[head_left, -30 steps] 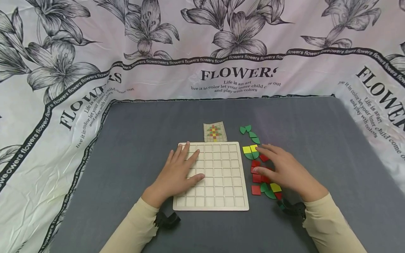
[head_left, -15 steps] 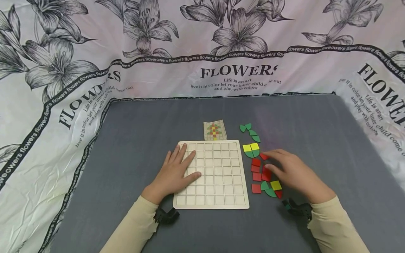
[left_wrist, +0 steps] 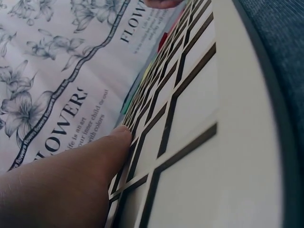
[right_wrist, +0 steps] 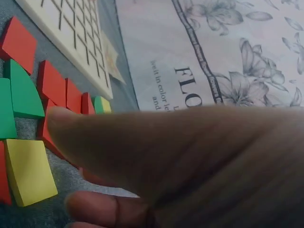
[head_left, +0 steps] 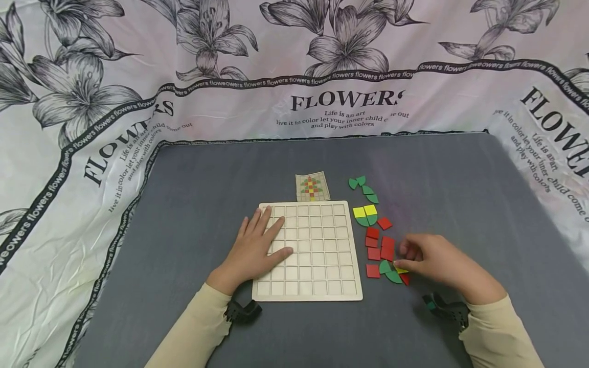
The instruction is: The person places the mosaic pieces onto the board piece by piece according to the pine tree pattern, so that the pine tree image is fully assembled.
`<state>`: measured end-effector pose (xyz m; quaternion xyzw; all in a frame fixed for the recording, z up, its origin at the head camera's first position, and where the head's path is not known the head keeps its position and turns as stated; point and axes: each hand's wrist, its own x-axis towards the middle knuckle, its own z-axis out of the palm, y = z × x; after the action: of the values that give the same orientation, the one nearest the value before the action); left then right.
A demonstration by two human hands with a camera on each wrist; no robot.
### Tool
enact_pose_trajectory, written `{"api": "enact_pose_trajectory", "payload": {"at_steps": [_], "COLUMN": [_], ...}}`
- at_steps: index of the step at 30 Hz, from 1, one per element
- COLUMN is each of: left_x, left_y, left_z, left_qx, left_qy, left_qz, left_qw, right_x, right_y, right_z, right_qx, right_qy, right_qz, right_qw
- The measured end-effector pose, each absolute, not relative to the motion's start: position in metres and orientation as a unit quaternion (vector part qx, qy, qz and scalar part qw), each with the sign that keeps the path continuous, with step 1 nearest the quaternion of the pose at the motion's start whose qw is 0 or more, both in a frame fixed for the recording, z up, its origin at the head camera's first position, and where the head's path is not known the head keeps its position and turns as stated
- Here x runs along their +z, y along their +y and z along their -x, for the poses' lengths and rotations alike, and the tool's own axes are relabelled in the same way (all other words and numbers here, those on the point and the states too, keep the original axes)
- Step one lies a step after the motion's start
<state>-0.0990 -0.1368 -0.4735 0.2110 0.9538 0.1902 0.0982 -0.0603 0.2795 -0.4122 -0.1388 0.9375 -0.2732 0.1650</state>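
Note:
My left hand (head_left: pixel 253 250) rests with spread fingers on the left side of a pale wooden grid board (head_left: pixel 322 255). In the left wrist view its thumb (left_wrist: pixel 111 147) lies along the grid ridges. My right hand (head_left: pixel 432 260) is right of the board, just above a yellow square tile (right_wrist: pixel 33 171) that its thumb partly hides in the head view. Its fingers are loosely bent, apart from the thumb, with nothing seen between them. Beside the yellow tile lie green quarter-round tiles (head_left: pixel 393 277) and several red square tiles (head_left: pixel 387 248).
A small pattern card (head_left: pixel 313 186) with a tree-like picture touches the board's far edge. Two more yellow tiles (head_left: pixel 364 211) and several green leaf-like tiles (head_left: pixel 367 189) lie farther back on the right. A flower-printed cloth (head_left: pixel 340 110) borders the grey table (head_left: pixel 207 179).
My right hand has drawn back toward me and to the right, from the yellow pair past the red tiles to the nearer yellow tile. The left hand stays on the board.

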Motion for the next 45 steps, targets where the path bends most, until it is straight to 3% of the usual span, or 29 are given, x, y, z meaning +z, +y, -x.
{"api": "enact_pose_trajectory", "payload": {"at_steps": [11,45], "left_x": [-0.474,-0.477], "left_y": [-0.137,-0.131], "left_z": [0.099,0.099], "left_qx": [0.190,0.181], "left_qy": [0.954,0.959], "left_qz": [-0.211,-0.201], "left_qw": [0.097,0.088], "right_x": [-0.411,-0.412], "right_y": [0.291,0.267], "right_z": [0.057,0.049], "right_qx": [-0.272,-0.191], "right_qy": [0.919,0.958], "right_qz": [0.140,0.132], "right_qw": [0.250,0.167]}}
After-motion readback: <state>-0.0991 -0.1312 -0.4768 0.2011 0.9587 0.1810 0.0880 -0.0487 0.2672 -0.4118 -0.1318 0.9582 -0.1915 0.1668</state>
